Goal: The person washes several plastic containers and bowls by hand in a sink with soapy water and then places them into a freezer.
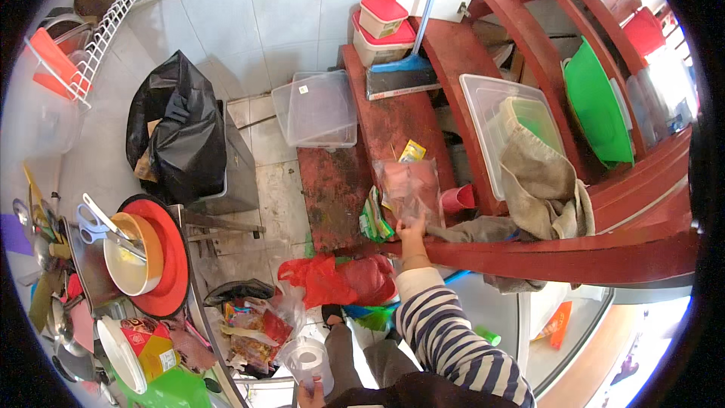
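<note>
My left hand [310, 394] is low in the picture, fingers closed around the edge of a clear plastic tub [308, 356]. Reaching forward over the red wooden stairs, my right hand [412, 232] has its fingers at the lower edge of a transparent plastic bag [410, 181]. The bag lies on a step, and whether the fingers pinch it or only touch it is hard to make out. A green and white packet [374, 218] rests left of that hand. Behind the bag is a yellow sachet [413, 151], and a pink cup [457, 198] lies to its right.
A red stair rail [544, 260] runs beside my right forearm, with a grey-brown cloth [538, 181] draped nearby. Left stand a bin with a black bag [187, 147] and a rack bearing an orange bowl [153, 249]. An open rubbish bag [255, 328] sits near my feet.
</note>
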`<state>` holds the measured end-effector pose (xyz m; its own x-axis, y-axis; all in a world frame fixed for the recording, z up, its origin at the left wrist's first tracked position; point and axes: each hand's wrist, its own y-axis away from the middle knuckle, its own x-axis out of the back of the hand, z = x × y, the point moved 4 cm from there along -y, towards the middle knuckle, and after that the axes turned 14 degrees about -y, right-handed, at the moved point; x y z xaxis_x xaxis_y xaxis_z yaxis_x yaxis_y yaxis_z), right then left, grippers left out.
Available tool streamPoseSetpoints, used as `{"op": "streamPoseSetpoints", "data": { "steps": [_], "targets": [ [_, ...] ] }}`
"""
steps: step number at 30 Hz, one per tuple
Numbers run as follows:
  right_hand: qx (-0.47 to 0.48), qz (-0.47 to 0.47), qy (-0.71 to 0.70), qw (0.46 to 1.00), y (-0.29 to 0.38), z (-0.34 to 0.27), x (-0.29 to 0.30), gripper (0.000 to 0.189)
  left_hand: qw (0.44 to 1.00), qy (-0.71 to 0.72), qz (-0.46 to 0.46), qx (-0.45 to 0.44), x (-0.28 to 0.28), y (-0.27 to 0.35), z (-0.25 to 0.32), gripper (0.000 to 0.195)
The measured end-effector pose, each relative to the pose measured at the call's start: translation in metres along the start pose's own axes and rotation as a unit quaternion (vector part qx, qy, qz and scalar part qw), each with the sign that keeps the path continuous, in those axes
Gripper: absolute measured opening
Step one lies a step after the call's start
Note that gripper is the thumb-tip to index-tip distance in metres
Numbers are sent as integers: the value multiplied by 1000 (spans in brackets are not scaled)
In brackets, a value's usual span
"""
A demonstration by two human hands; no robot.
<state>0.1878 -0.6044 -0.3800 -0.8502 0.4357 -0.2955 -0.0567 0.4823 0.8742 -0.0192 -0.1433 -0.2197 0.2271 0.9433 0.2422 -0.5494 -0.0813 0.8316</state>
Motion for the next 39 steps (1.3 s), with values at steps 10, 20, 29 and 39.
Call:
{"op": "streamPoseSetpoints", "data": {
  "steps": [10,20,29,39],
  "targets": [
    [262,-188,133,937,37,-31,-123,29,998,-34,26,-37,1,-22,-4,31],
    [147,-369,143,907,264,-26,-92,21,990,-31,-15,-138,10,-33,69,26],
    [80,-597,309,736,483,-134,-12,37,962,-118,-43,-244,3,-36,124,23],
    [246,-585,302,711,582,-363,149,35,953,-137,-7,-269,-9,-3,112,21]
  ]
}}
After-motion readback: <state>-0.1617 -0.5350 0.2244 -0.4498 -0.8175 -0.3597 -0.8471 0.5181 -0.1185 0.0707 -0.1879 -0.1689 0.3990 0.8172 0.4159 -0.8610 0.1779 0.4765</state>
